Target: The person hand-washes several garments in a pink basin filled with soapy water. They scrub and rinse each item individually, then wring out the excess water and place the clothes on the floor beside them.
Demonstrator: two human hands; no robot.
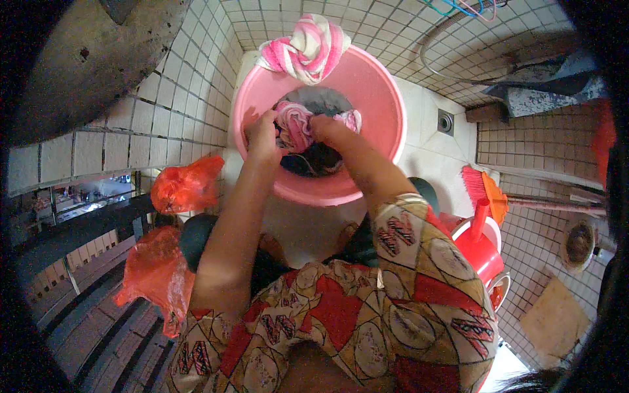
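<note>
A large pink plastic basin (pixel 376 98) stands on the floor in front of me. Inside it, my left hand (pixel 263 131) grips the left side of a pink and white striped cloth (pixel 294 128), bunched into folds. My right hand (pixel 325 128) holds the same cloth on its right side, and its fingers are partly hidden. Dark wet clothes (pixel 312 159) lie under and around the cloth at the bottom of the basin. Another pink and white striped cloth (pixel 309 46), twisted up, hangs over the far rim.
Red plastic bags (pixel 186 185) are at the left beside a dark railing. To the right are a floor drain (pixel 445 122), a broom with pink bristles (pixel 476 189) and a red plastic dipper (pixel 479 253). Tiled walls stand close around the basin.
</note>
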